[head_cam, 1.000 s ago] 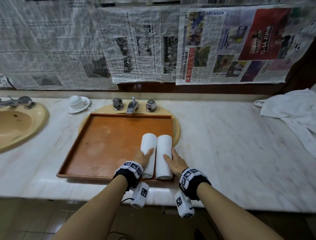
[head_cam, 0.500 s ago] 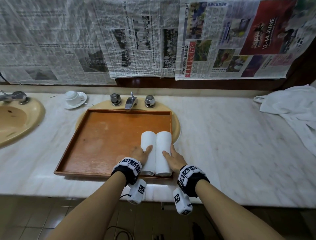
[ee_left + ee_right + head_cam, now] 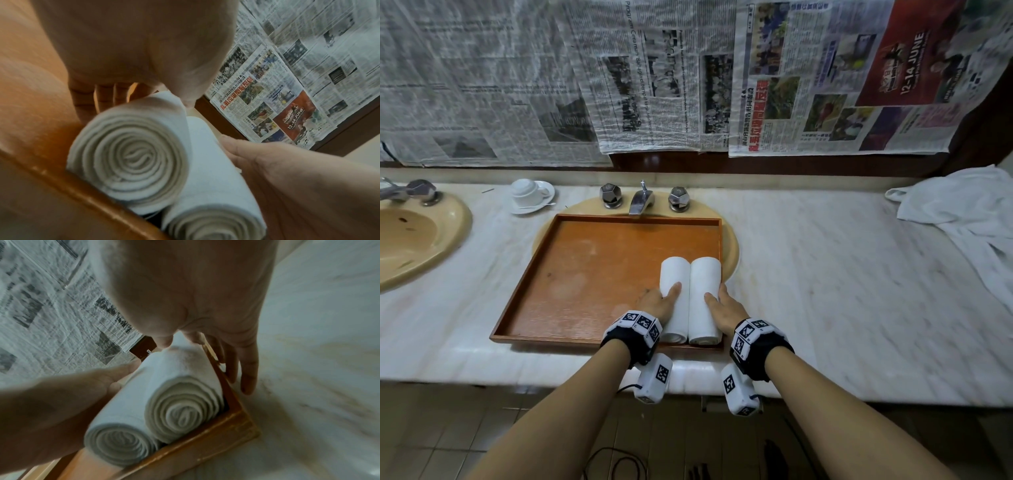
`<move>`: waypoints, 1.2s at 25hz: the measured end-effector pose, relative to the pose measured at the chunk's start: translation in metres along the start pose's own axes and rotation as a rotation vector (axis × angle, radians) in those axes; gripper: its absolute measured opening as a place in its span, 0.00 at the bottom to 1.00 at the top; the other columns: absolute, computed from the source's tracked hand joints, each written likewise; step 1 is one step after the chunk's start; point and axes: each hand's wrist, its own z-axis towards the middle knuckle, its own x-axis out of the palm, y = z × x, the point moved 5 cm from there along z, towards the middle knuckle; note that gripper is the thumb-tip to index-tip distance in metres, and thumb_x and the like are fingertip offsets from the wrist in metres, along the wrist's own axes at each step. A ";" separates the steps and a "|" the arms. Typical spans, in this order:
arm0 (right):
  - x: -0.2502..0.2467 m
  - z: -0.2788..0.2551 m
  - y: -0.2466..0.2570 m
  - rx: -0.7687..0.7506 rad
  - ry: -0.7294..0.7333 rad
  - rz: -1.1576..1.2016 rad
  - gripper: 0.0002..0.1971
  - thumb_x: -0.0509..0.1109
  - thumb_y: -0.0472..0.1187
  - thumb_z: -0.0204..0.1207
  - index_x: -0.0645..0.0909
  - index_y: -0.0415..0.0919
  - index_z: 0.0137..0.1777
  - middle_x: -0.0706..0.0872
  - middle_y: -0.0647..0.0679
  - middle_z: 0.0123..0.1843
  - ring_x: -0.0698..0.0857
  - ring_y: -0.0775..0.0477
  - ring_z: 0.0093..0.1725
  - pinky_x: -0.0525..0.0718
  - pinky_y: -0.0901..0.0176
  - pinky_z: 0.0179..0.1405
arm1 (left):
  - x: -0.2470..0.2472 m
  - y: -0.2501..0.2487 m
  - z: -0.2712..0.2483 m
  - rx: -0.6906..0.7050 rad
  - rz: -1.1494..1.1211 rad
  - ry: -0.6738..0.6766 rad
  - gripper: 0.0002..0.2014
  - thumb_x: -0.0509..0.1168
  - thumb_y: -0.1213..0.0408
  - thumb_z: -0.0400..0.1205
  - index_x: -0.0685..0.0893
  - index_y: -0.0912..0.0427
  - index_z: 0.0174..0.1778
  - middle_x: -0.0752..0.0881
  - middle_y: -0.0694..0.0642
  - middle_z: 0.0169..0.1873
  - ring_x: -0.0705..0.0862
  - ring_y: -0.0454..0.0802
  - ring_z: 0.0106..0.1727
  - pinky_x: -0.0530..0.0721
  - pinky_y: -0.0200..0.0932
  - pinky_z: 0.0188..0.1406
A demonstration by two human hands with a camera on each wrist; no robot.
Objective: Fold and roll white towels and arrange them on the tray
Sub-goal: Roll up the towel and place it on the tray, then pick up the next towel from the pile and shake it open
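Two rolled white towels lie side by side in the front right corner of the wooden tray [image 3: 602, 274]. The left roll [image 3: 673, 274] [image 3: 127, 154] [image 3: 119, 446] has my left hand [image 3: 657, 301] against it, thumb on top and straight fingers [image 3: 107, 95] along its left side. My right hand [image 3: 722, 305] rests its thumb on the right roll [image 3: 705, 274] [image 3: 185, 410], which lies against the tray's right wall. Its straight fingers [image 3: 246, 369] reach down outside that wall onto the marble counter. Neither roll is lifted.
A heap of loose white towels [image 3: 969, 212] lies at the counter's far right. The tray covers a basin with a faucet [image 3: 642, 202] behind it. An upturned cup on a saucer [image 3: 529, 195] and a second basin [image 3: 414, 240] are to the left. Newspaper covers the wall.
Both hands stay on the two rolls in the same corner of the tray. Only the head view has drifted slightly.
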 end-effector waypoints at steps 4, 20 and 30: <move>-0.031 -0.009 0.025 -0.078 -0.035 -0.041 0.28 0.52 0.54 0.87 0.61 0.41 0.82 0.73 0.37 0.77 0.74 0.35 0.74 0.73 0.49 0.70 | -0.029 -0.022 -0.017 0.006 0.029 -0.261 0.36 0.52 0.37 0.84 0.79 0.69 0.69 0.79 0.70 0.68 0.76 0.69 0.69 0.76 0.60 0.68; -0.396 -0.085 -0.213 -0.017 -0.623 0.051 0.19 0.65 0.39 0.82 0.76 0.42 0.73 0.63 0.41 0.82 0.67 0.42 0.79 0.67 0.54 0.77 | 0.252 -0.445 -0.123 0.819 0.050 0.038 0.16 0.60 0.54 0.86 0.87 0.62 0.55 0.89 0.58 0.51 0.85 0.57 0.53 0.72 0.40 0.44; -0.495 -0.220 -0.445 0.527 -1.057 -0.315 0.18 0.69 0.37 0.79 0.79 0.53 0.67 0.84 0.50 0.62 0.80 0.43 0.61 0.75 0.42 0.57 | 0.497 -0.566 -0.228 1.285 0.621 0.472 0.33 0.66 0.79 0.75 0.76 0.47 0.74 0.73 0.48 0.74 0.79 0.54 0.67 0.81 0.52 0.62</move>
